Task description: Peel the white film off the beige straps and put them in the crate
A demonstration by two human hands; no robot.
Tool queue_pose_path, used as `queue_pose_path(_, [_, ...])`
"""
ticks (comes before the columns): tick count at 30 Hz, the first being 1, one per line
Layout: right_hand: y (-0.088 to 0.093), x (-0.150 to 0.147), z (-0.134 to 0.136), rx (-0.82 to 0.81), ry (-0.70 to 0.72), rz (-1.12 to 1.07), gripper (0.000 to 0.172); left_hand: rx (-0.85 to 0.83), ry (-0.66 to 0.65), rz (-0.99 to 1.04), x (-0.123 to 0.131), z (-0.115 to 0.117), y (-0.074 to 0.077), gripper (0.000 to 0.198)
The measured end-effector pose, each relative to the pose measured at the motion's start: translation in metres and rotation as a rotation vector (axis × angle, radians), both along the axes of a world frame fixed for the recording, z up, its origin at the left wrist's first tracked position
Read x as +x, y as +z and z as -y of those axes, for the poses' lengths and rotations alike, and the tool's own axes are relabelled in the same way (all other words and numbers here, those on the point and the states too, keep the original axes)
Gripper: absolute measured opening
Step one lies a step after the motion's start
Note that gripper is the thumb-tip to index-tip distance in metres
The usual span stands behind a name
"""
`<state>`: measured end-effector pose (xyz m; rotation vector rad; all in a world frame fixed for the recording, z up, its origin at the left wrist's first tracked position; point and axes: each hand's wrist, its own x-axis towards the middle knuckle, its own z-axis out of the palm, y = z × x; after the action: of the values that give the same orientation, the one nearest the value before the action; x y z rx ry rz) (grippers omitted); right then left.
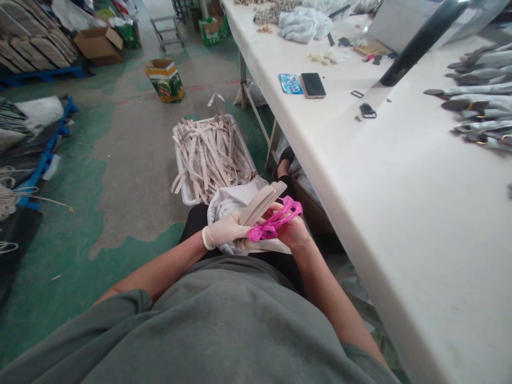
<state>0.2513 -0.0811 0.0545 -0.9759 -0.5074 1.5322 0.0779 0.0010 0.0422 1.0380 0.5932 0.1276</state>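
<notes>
My left hand (229,230), in a pale glove, is wrapped round a bundle of flat beige straps (260,204) above my lap. Bright pink plastic cord (276,221), knotted at one end and looped at the other, lies across the bundle. My bare right hand (295,230) is closed on the pink cord; some of its fingers are hidden behind the cord. Light cloth (226,200) lies over my lap beneath both hands. Just beyond my knees, a white plastic crate (245,140) is heaped with loose beige straps (208,154).
A long white table (360,186) runs along my right, its edge close to my right arm. On it lie a phone (313,85), a blue packet (290,84), a black buckle (367,111) and rows of grey straps (480,101). A cardboard box (165,80) stands on the floor ahead.
</notes>
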Motion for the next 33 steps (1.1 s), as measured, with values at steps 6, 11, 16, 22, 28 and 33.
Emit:
queue_pose_path(6, [-0.008,0.011,0.009,0.097,0.044,-0.071,0.044,0.089,-0.038,0.036,0.002,0.000,0.000,0.050])
queue_pose_path(11, [-0.011,0.018,0.011,0.120,0.031,-0.089,0.046,0.104,-0.027,0.065,0.002,0.001,0.003,0.043])
queue_pose_path(16, [-0.019,0.018,0.002,0.015,-0.143,0.241,0.046,0.040,-0.103,-0.050,0.001,0.004,-0.002,0.046])
queue_pose_path(22, [-0.029,0.032,-0.028,-0.001,-0.304,1.246,0.055,-0.007,0.038,-0.037,-0.002,0.018,0.007,0.048])
queue_pose_path(28, [-0.051,0.062,-0.053,-0.288,-0.316,1.422,0.035,-0.051,0.080,-0.030,-0.019,0.031,0.022,0.048])
queue_pose_path(33, [-0.063,0.041,-0.063,-0.391,-0.028,0.984,0.065,-0.160,0.342,0.060,-0.021,0.009,0.023,0.045])
